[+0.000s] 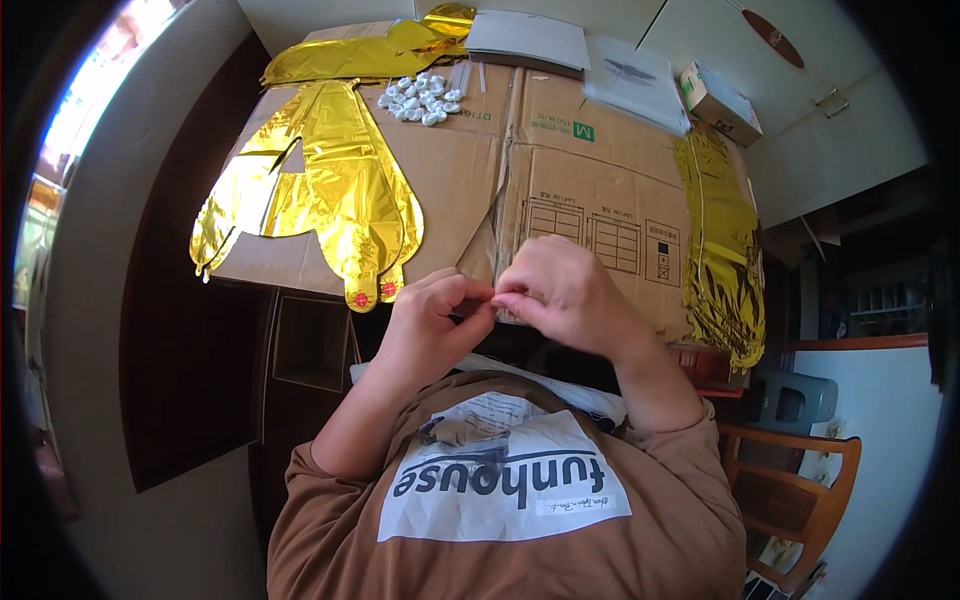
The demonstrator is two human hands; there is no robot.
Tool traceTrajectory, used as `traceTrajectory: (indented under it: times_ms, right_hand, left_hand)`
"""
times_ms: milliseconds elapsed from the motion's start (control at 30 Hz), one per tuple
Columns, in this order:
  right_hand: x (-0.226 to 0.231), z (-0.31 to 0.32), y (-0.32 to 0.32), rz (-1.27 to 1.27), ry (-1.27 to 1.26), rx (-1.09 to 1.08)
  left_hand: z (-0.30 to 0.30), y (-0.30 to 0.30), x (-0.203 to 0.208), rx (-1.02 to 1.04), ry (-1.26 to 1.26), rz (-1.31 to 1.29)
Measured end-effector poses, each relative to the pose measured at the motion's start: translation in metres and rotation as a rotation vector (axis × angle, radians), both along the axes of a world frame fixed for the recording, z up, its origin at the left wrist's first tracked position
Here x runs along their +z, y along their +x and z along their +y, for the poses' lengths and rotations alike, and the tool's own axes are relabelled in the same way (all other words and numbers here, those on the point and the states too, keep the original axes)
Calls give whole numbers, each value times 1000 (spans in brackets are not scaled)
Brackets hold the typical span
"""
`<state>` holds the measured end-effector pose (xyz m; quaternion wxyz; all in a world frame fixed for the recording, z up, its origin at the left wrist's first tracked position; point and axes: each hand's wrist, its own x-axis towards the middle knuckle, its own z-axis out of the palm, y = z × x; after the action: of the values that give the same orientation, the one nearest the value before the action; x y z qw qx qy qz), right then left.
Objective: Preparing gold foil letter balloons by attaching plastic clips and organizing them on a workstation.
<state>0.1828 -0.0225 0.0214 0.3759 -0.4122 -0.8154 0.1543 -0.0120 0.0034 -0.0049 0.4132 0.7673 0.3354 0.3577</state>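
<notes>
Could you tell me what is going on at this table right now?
A person seated at a flattened cardboard sheet has the left hand and right hand pinched together over something too small to make out. Flat gold foil balloons lie to the left, more gold foil to the right, and a pile of small white pieces farther back.

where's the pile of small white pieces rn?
Head view, far left: the pile of small white pieces sits on the flattened cardboard, beside the gold foil balloon.

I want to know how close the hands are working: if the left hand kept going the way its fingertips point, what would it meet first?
Most likely the right hand: the left hand points rightward at it, fingertips nearly touching above the flattened brown cardboard box; depth unclear.
</notes>
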Motion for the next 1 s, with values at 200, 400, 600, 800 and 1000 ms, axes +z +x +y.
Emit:
traceTrajectory:
  times_ms: [200, 400, 600, 800, 1000]
  right_hand:
    - [-36, 10, 17, 797, -1062, 258]
    - [-66, -9, -6, 1314, -1065, 242]
    - [-47, -25, -36, 906, -546, -202]
    - [-43, -5, -31, 703, -552, -279]
    - [-44, 50, -19, 606, -760, -243]
  left_hand:
    - [1, -8, 4, -166, -227, -62]
    - [1, -6, -10, -106, -633, -361]
    - [2, 4, -18, 133, -454, -351]
    - [10, 8, -7, 285, 20, -83]
    - [38, 7, -20, 292, -182, -96]
